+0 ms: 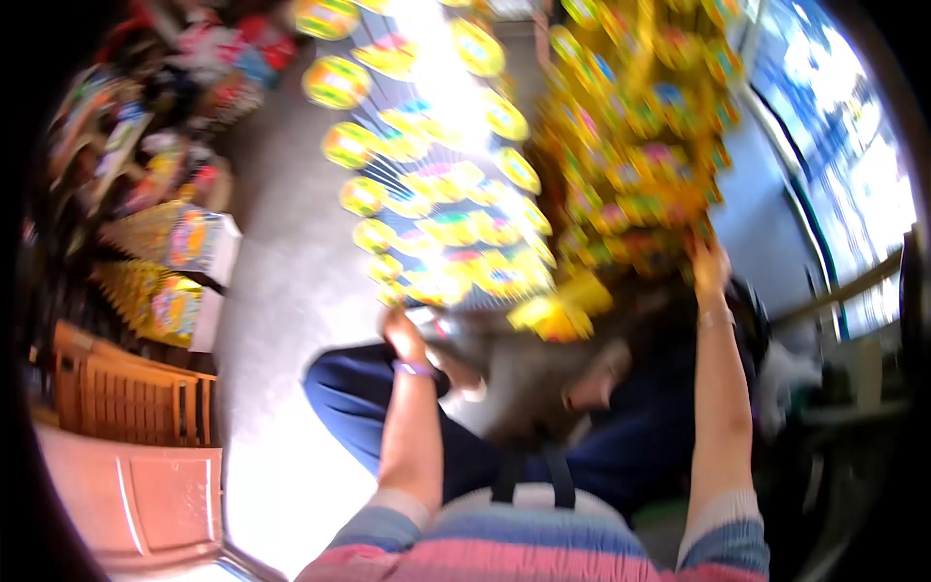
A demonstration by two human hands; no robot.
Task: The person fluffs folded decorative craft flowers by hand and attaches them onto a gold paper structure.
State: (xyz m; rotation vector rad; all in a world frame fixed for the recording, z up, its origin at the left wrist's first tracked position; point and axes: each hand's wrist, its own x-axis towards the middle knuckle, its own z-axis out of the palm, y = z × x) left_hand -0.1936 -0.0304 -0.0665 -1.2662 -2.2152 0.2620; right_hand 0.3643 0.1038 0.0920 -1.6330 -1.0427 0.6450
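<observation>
Person seated, knees apart, both arms reaching forward from a striped top. Left arm: runs nearly straight up the view from a bent elbow near the body, purple band [414, 369] at the wrist; left hand [402, 332] at the lower left corner of the left batch [451, 231] of yellow round tags, set in rows over dark lines. Fingers blurred; cannot tell whether they grip. Right arm: stretched farther out, almost straight, bracelet [716, 318] at the wrist; right hand [711, 264] raised to the lower right edge of the right batch [635, 155], denser and deeper yellow. Fingers point up against it; grip cannot be told. Batches side by side, ahead of the knees; a yellow piece [562, 312] between their lower ends. Grey floor [281, 213] to the left; wooden chair [136, 393] beyond.
</observation>
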